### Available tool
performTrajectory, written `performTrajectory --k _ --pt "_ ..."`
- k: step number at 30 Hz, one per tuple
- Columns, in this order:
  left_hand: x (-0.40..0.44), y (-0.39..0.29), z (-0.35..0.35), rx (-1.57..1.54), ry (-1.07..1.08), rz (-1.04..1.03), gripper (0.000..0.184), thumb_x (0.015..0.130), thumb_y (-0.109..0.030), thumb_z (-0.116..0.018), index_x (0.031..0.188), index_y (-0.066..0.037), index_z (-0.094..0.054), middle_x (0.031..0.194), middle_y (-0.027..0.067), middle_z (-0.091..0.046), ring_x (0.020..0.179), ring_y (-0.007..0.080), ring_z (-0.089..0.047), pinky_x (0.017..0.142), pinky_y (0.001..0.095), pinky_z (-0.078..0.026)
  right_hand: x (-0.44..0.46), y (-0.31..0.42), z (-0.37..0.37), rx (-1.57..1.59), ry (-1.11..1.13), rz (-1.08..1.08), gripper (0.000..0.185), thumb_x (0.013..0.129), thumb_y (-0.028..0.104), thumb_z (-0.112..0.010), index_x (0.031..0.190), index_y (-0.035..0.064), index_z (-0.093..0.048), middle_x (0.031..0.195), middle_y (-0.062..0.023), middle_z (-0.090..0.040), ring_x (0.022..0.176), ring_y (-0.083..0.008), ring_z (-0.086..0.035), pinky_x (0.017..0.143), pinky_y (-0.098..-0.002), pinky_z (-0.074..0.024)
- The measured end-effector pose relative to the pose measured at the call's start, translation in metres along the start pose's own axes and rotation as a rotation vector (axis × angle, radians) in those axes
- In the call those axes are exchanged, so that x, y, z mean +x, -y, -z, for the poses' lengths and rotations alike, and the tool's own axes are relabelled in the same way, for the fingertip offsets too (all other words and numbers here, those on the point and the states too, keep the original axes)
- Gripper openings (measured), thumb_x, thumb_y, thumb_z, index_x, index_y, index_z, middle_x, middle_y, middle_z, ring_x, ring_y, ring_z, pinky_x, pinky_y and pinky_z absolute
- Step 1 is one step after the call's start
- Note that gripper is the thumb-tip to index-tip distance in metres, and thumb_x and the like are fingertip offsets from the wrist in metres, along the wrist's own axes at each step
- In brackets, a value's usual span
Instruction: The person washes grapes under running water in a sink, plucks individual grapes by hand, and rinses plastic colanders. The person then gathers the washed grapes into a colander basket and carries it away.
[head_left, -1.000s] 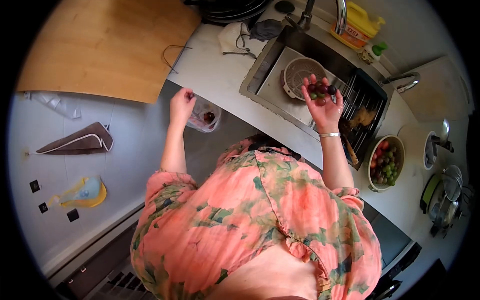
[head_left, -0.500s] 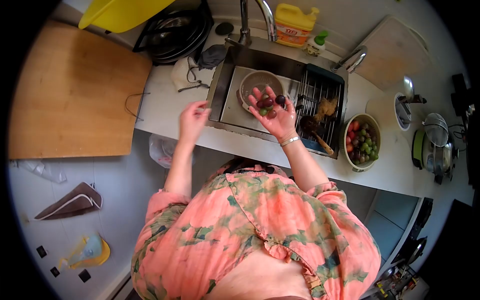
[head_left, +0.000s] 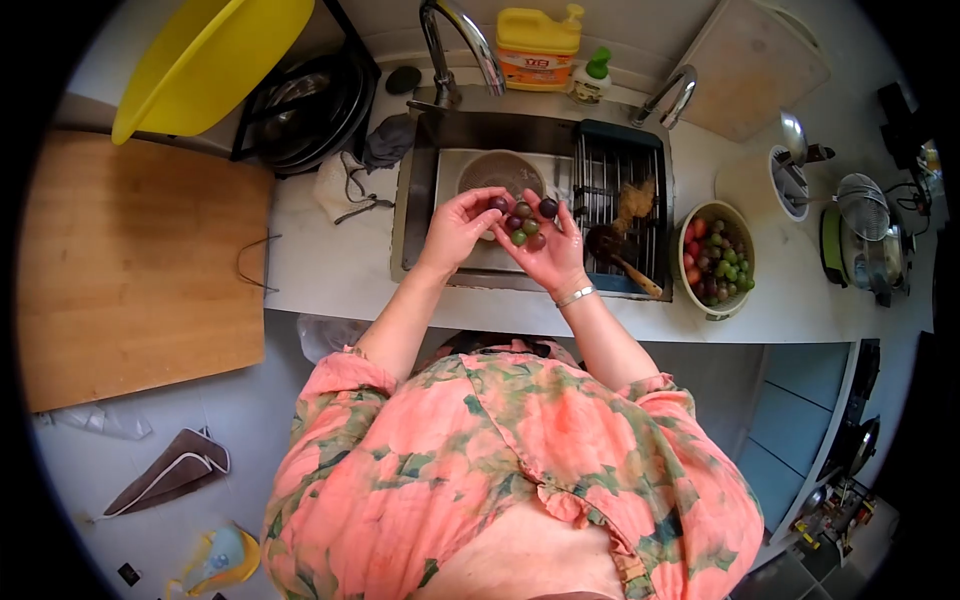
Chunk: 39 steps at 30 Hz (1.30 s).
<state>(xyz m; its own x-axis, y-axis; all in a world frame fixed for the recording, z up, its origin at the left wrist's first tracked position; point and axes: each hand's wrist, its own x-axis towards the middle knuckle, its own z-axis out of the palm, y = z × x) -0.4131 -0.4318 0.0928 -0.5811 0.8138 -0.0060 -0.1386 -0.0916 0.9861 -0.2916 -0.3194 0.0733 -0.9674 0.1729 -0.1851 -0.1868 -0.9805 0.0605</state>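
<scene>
Over the sink (head_left: 425,200), my right hand (head_left: 553,262) is turned palm up and holds several grapes (head_left: 525,237), dark purple, reddish and green. One dark grape rests near its fingertips. My left hand (head_left: 458,232) has come up beside it, with thumb and fingers pinched on a single purple grape (head_left: 498,204). Below both hands a round strainer basket (head_left: 490,168) sits in the sink, partly covered by them. To the right on the counter, a pale bowl (head_left: 683,285) holds more green and red grapes with some larger red fruit.
A drying rack (head_left: 590,180) spans the sink's right side, carrying a wooden-handled brush (head_left: 635,275) and a tan scrubber (head_left: 635,203). Behind stand a faucet (head_left: 445,85), a yellow detergent jug (head_left: 535,45) and a green-topped pump bottle (head_left: 592,75). A wooden board (head_left: 140,260) lies left.
My left hand has moved right, from beside the sink's left edge to my right hand, and now pinches a grape. My right hand still holds its grapes. The camera view has shifted slightly.
</scene>
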Motion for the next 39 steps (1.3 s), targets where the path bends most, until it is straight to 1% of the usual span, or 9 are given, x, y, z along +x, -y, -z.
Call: performTrajectory --k 8,21,24,27,29,31,36,38,39 --pt "0.001 -0.004 0.009 -0.479 0.026 0.290 0.029 0.089 -0.005 -0.051 0.118 -0.001 -0.050 0.103 0.0129 -0.061 0.088 0.0184 -0.063 0.076 0.0269 -0.054 -0.001 0.007 -0.005 -0.127 -0.183 0.104 0.035 0.091 0.036 -0.044 0.111 0.0085 -0.052 0.115 -0.0141 -0.054 0.107 -0.0280 -0.051 0.087 -0.0404 -0.0430" --pt "-0.004 0.005 0.028 -0.534 -0.014 0.317 0.020 0.088 -0.011 -0.056 0.106 -0.005 -0.052 0.100 0.0137 -0.062 0.081 0.0175 -0.064 0.069 0.0252 -0.055 0.006 0.012 0.010 -0.227 -0.260 0.068 0.025 0.084 0.025 -0.052 0.103 0.0100 -0.055 0.105 -0.0114 -0.058 0.094 -0.0260 -0.056 0.067 -0.0345 -0.0473" --pt "-0.041 0.009 0.069 -0.419 -0.225 0.224 0.016 0.088 -0.015 -0.057 0.101 -0.007 -0.052 0.090 0.0102 -0.063 0.072 0.0151 -0.063 0.060 0.0240 -0.052 0.011 0.018 0.017 -0.237 -0.224 0.007 0.023 0.083 0.026 -0.052 0.099 0.0097 -0.056 0.103 -0.0115 -0.058 0.093 -0.0262 -0.056 0.068 -0.0349 -0.0475" --pt "-0.115 0.006 0.147 -0.099 -0.644 0.165 0.014 0.085 -0.011 -0.060 0.097 -0.006 -0.054 0.083 0.0057 -0.062 0.066 0.0111 -0.059 0.058 0.0219 -0.048 0.010 0.021 0.017 -0.309 -0.262 -0.007 0.025 0.082 0.028 -0.052 0.097 0.0085 -0.057 0.105 -0.0125 -0.058 0.096 -0.0277 -0.055 0.074 -0.0372 -0.0469" --pt "-0.169 -0.009 0.171 0.148 -1.013 0.275 0.015 0.083 -0.010 -0.063 0.093 -0.004 -0.054 0.078 0.0029 -0.059 0.062 0.0092 -0.055 0.056 0.0206 -0.046 0.010 0.022 0.020 -0.293 -0.270 -0.043 0.029 0.083 0.032 -0.051 0.098 0.0076 -0.057 0.108 -0.0132 -0.057 0.100 -0.0289 -0.053 0.078 -0.0398 -0.0455" --pt "-0.231 0.021 0.208 0.295 -1.126 0.341 0.021 0.078 -0.008 -0.067 0.095 -0.003 -0.055 0.076 0.0032 -0.060 0.064 0.0082 -0.056 0.057 0.0203 -0.045 0.013 0.025 0.025 -0.282 -0.263 -0.075 0.034 0.084 0.037 -0.048 0.099 0.0071 -0.056 0.115 -0.0146 -0.054 0.105 -0.0304 -0.050 0.083 -0.0426 -0.0432" --pt "-0.296 0.095 0.226 0.569 -1.077 0.519 0.025 0.074 -0.014 -0.071 0.092 -0.002 -0.059 0.073 0.0061 -0.061 0.066 0.0123 -0.058 0.060 0.0253 -0.047 0.022 0.020 0.030 -0.253 -0.264 -0.108 0.040 0.084 0.042 -0.047 0.101 0.0066 -0.056 0.123 -0.0164 -0.050 0.112 -0.0319 -0.047 0.089 -0.0439 -0.0402" --pt "-0.291 0.118 0.233 1.048 -0.957 0.701 0.027 0.074 -0.020 -0.071 0.092 -0.003 -0.061 0.080 0.0102 -0.062 0.068 0.0179 -0.060 0.063 0.0305 -0.049 0.021 0.015 0.022 -0.226 -0.199 -0.120 0.042 0.083 0.041 -0.048 0.107 0.0077 -0.056 0.127 -0.0166 -0.047 0.116 -0.0325 -0.044 0.095 -0.0450 -0.0373" --pt "-0.278 0.111 0.229 1.156 -0.972 0.599 0.030 0.074 -0.023 -0.071 0.095 -0.004 -0.061 0.086 0.0115 -0.062 0.070 0.0198 -0.060 0.065 0.0316 -0.049 0.021 0.014 0.020 -0.184 -0.161 -0.131 0.044 0.082 0.040 -0.048 0.112 0.0088 -0.054 0.130 -0.0165 -0.045 0.118 -0.0330 -0.042 0.097 -0.0459 -0.0349"
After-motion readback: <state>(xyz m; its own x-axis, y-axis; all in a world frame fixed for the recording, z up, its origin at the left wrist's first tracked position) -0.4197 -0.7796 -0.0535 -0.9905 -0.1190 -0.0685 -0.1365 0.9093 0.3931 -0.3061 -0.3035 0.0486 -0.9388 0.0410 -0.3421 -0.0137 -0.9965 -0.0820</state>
